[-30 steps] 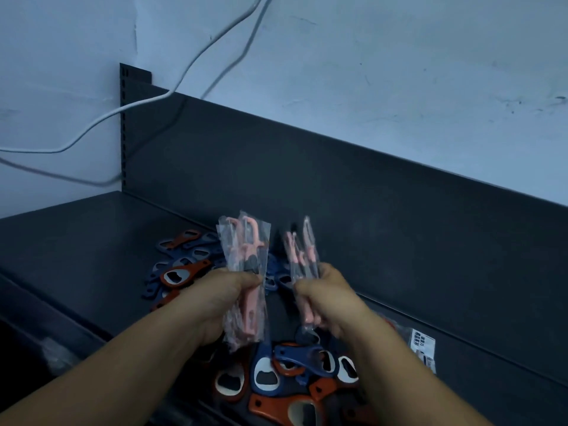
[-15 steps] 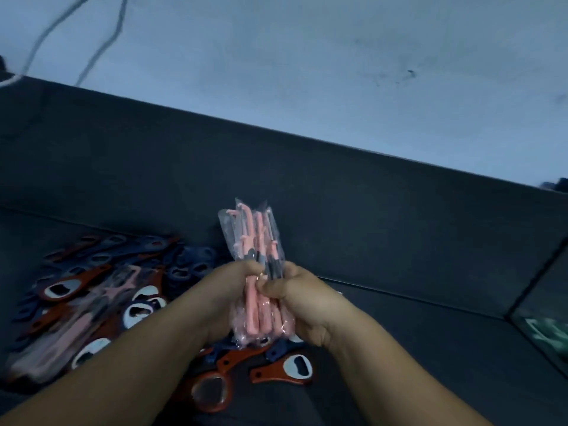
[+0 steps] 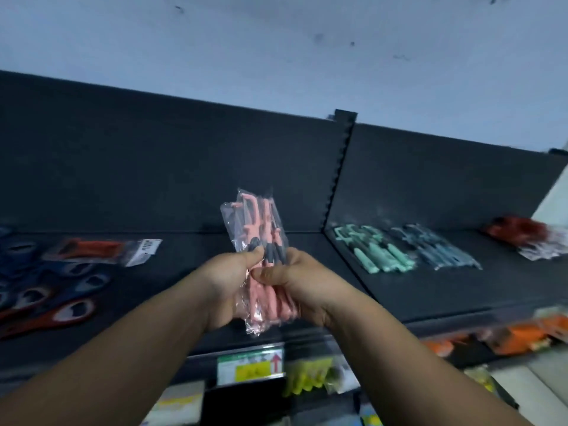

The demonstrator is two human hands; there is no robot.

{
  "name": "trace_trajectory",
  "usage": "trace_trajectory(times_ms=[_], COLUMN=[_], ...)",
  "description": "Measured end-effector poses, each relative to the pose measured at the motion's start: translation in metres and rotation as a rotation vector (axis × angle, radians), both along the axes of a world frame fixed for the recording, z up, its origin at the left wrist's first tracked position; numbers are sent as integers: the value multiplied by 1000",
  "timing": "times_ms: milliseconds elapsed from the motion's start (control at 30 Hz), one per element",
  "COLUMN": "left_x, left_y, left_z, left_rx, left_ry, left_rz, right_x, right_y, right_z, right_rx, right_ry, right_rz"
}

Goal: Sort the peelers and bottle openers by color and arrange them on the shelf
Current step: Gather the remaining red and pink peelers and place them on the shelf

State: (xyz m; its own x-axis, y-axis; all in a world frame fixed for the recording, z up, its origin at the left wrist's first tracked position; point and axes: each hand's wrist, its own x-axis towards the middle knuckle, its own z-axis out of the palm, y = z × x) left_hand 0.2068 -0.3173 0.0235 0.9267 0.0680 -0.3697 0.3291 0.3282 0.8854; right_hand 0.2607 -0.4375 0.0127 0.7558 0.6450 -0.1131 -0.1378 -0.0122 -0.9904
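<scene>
We face a dark metal shelf with a dark back panel under a pale, scuffed wall; a slotted upright splits the shelf into a left bay and a right bay.

We hold a bundle of pink peelers, each in a clear sleeve, upright in the air over the front of the left bay, near the upright. Our left hand is curled round the handles from the left and our right hand grips them from the right, thumb across the front, so both hands are closed on the same bundle.

In the right bay, sorting looks well begun: mint-green peelers lie in a row, teal-blue peelers lie just beside them, and a blurred heap of red packets sits well apart at the far right.

The left bay looks unsorted. Blue and orange bottle openers lie mixed in a loose pile, with a red packaged tool behind them; blur keeps us from telling which kind it is.

We judge the pink group has no place on the shelf yet, and that the bottle openers remain the larger part of the work.
</scene>
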Motion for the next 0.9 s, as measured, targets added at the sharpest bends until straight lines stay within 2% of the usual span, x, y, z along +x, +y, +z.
trace_trajectory(times_ms=[333, 567, 900], left_x=[52, 114, 231], left_y=[-191, -241, -305], left_z=[-2, -2, -4], left_rx=[9, 225, 247], left_ry=[13, -17, -127], left_rz=[-113, -148, -260], right_x=[33, 88, 185], right_y=[-191, -255, -327], right_z=[-6, -4, -3], right_rx=[-21, -18, -32], right_ry=[24, 80, 34], right_rz=[-222, -269, -409])
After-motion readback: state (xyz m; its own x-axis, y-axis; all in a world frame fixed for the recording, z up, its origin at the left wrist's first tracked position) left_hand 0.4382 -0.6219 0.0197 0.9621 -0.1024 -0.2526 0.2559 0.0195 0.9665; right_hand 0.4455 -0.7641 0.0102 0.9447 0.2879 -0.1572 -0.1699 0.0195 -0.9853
